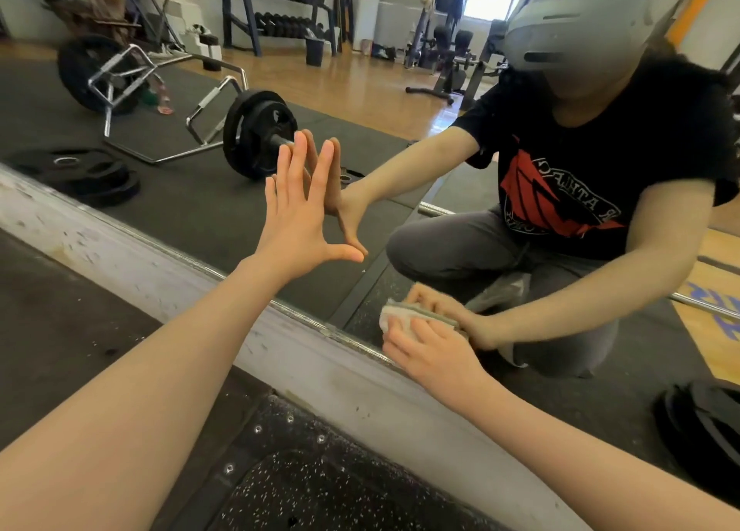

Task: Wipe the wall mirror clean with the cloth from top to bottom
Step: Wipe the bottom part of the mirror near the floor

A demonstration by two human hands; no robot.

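The left hand (298, 214) is spread flat against the wall mirror (240, 122), fingers straight and pointing toward 12 o'clock, thumb stretched out toward 3 o'clock so its tip meets its own reflection. It holds nothing; the palm braces on the glass. Its bare forearm runs down to 7 o'clock, nearly straight from elbow to wrist.

The right hand (430, 350) sits at 5 o'clock from the left one, low on the glass just above the mirror's bottom edge. Its fingers are lightly curved over the cloth (396, 320), pressing it against the mirror; the fingertips point toward 10 o'clock. The cloth is a pale folded pad, mostly covered by the hand, with its upper left corner showing. The right forearm leads away to 4 o'clock and leaves the picture at the lower right corner.

Below the glass a white, scuffed baseboard strip (168, 274) runs diagonally from 9 o'clock to 5 o'clock. Nearer than that lies a dark speckled rubber floor mat (312, 490) with small metal fasteners.

In the reflection a person in a black T-shirt with a red print (560, 186) and grey trousers kneels, both arms reaching to the glass. Behind, at 11 o'clock, a hex bar loaded with black plates (260, 134) rests on dark matting, loose plates (88, 170) lie at 9 o'clock, and a dumbbell rack (280, 14) stands at 12 o'clock.
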